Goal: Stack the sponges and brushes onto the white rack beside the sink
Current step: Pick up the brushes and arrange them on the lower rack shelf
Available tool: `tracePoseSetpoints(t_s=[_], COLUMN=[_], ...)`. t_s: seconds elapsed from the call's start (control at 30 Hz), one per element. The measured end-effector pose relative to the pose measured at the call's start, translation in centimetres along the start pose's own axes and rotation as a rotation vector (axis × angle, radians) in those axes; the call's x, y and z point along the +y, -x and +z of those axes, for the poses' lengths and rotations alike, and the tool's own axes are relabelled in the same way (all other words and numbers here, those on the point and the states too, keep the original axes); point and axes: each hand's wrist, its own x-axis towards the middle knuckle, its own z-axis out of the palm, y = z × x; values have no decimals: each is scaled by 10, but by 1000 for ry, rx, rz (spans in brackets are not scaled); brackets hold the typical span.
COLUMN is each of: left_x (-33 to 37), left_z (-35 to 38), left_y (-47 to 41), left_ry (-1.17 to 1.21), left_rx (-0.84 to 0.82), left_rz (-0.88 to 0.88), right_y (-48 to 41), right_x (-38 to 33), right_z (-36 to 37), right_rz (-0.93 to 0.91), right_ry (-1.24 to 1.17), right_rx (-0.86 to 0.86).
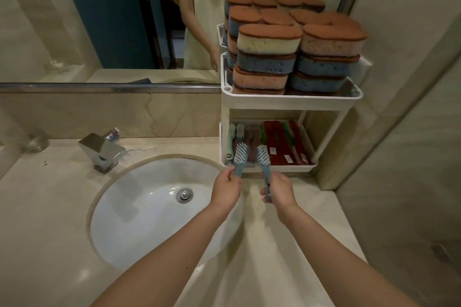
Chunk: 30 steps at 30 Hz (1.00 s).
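Observation:
A white two-tier rack [289, 101] stands on the counter right of the sink. Its top shelf holds stacked sponges [268, 57] in yellow, blue and pink with brown scrub tops. On the lower shelf lie several brushes [235, 132] at the left and red packaged pads [282, 143] at the right. My left hand [225, 189] grips the handle of a blue brush [240, 156], bristles pointing up just before the lower shelf. My right hand [280, 188] holds a second blue brush [264, 157] the same way, close beside the first.
A round white sink [149, 209] with a metal drain lies left of my hands. A chrome faucet [102, 152] stands behind it. A mirror [99, 20] covers the back wall. A beige wall closes in on the right of the rack.

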Motion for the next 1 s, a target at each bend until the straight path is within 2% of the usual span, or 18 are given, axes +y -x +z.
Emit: tracePoseSetpoints(t_s=[0.27,0.37,0.5,0.63,0.77,1.0], left_x=[29,38,43,50,51,50], left_z=[29,35,44,54,58,61], left_y=[-47,-66,-92,-112,-126,-131], left_ry=[-150,-105,-55,24,-151,-375], left_rx=[-15,-31,30,33,12,8], left_rz=[-8,-61,-125,-215,-215,-184], right_y=[-44,-66,-94,-118,-138,-150], right_x=[-26,-34,-43,-48,-53,-53], right_z=[-15,-16,-12,-7,0,5], right_rz=[-98,-104,-81,-92,-65,-15], right_ry=[57,83,69,99,157,185], right_rx=[-65,-72,-38,-79,-25,-70])
